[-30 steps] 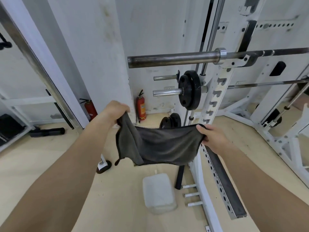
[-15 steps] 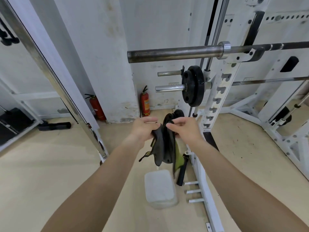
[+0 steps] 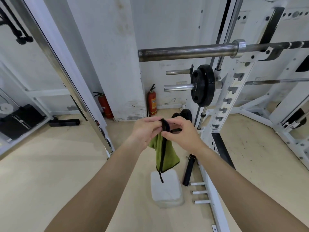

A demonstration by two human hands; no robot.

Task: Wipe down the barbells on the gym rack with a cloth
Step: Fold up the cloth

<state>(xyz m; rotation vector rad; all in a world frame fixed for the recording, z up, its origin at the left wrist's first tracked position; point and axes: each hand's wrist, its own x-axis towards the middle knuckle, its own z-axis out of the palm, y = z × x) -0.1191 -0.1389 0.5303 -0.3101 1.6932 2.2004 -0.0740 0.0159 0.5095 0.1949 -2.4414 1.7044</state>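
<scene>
hands: left (image 3: pixel 143 131), right (image 3: pixel 180 133) – both pinching one cloth (image 3: pixel 164 153) | barbells (image 3: pixel 187 52): two

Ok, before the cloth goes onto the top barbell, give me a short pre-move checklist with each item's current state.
1. Cloth in hand: ok, left hand and right hand both pinch its top edge.
2. Cloth folded into a pad for wiping: not ok, it hangs loose below the hands.
3. Top barbell seated on the rack: ok, it rests on its hook.
4. Near sleeve of that bar free of plates: ok, bare.
5. Cloth touching the bar: not ok, it is held well below it.
6. Cloth damp or dry: cannot tell.
</scene>
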